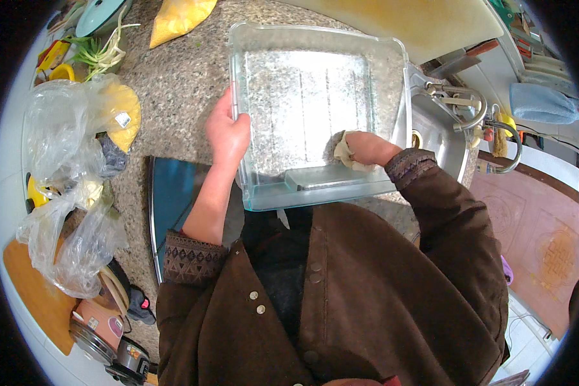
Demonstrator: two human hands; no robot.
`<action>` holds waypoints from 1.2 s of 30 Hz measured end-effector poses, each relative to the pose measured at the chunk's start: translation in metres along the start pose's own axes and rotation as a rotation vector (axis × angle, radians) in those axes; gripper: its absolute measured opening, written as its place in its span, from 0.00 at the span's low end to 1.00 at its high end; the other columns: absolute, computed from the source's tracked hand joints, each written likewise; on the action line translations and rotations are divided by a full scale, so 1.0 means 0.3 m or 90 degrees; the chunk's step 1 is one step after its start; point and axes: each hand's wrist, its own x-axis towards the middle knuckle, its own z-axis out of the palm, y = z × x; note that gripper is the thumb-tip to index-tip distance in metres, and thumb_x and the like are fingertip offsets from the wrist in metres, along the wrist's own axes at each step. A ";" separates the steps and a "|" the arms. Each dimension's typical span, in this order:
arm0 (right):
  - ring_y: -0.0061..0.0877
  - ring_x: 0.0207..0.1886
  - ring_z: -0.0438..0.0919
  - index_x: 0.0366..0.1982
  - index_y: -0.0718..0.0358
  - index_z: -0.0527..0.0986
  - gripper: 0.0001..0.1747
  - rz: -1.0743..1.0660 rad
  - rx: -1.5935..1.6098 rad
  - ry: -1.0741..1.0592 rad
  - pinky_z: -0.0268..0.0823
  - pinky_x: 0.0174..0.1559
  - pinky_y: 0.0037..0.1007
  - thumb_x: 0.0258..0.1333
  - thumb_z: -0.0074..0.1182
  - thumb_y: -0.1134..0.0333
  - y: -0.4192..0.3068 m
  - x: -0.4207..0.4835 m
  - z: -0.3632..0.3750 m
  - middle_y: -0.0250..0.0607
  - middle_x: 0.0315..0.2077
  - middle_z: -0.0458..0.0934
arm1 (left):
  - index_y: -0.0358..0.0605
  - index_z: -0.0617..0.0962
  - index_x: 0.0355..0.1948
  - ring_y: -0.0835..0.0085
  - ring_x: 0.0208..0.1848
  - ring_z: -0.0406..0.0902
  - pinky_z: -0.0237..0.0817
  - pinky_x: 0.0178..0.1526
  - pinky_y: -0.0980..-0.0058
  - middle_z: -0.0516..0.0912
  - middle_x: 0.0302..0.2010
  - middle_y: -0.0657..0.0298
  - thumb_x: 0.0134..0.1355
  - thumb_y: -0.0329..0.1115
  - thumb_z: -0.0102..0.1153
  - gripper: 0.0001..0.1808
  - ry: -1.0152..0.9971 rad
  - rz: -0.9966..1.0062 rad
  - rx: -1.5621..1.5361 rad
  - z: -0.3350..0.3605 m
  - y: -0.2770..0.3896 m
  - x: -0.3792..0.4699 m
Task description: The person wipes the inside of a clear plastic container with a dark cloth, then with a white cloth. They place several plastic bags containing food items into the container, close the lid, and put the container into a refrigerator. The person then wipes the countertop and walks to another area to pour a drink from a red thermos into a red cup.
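Observation:
A clear plastic drawer [318, 193], greenish at its edges, lies before me on the speckled stone counter, its open top facing up. My left hand [229, 126] grips its left wall, the thumb over the rim and the fingers mostly hidden outside. Inside the drawer, near its lower right corner, my right hand [366, 147] holds a crumpled pale cloth [345, 153] against the bottom. Below that hand, a raised block-shaped part runs along the drawer's near wall.
A steel sink [439, 130] with a curved faucet [480, 113] adjoins the drawer's right side. Clear plastic bags [60, 130], a bag of yellow grains [128, 113] and green onions [101, 53] lie left. A large pale board [415, 24] stands at the back.

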 end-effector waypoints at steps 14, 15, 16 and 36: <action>0.62 0.70 0.53 0.62 0.64 0.67 0.31 -0.127 -0.304 0.408 0.47 0.71 0.49 0.57 0.51 0.63 -0.253 0.355 -0.029 0.57 0.68 0.59 | 0.35 0.71 0.65 0.69 0.64 0.73 0.59 0.65 0.75 0.77 0.61 0.55 0.51 0.16 0.46 0.35 -0.024 -0.043 -0.007 -0.004 0.019 -0.003; 0.59 0.71 0.53 0.62 0.63 0.67 0.32 -0.223 -0.249 0.368 0.50 0.71 0.46 0.53 0.54 0.66 -0.267 0.337 -0.031 0.59 0.68 0.56 | 0.35 0.71 0.65 0.70 0.63 0.73 0.60 0.65 0.75 0.77 0.61 0.55 0.52 0.17 0.47 0.34 -0.027 -0.044 0.003 -0.004 0.019 -0.002; 0.55 0.72 0.53 0.62 0.63 0.67 0.35 -0.317 -0.182 0.321 0.54 0.71 0.42 0.50 0.58 0.69 -0.276 0.322 -0.039 0.61 0.69 0.54 | 0.35 0.71 0.65 0.70 0.63 0.73 0.60 0.65 0.75 0.77 0.61 0.55 0.53 0.17 0.48 0.34 -0.029 -0.043 0.014 -0.004 0.019 -0.002; 0.46 0.53 0.74 0.48 0.65 0.76 0.21 -0.289 0.297 0.451 0.67 0.58 0.39 0.48 0.52 0.79 -0.385 0.199 -0.246 0.50 0.49 0.76 | 0.41 0.60 0.72 0.63 0.75 0.56 0.49 0.73 0.62 0.63 0.71 0.54 0.75 0.52 0.40 0.33 -0.033 -0.191 -0.155 -0.134 0.056 -0.002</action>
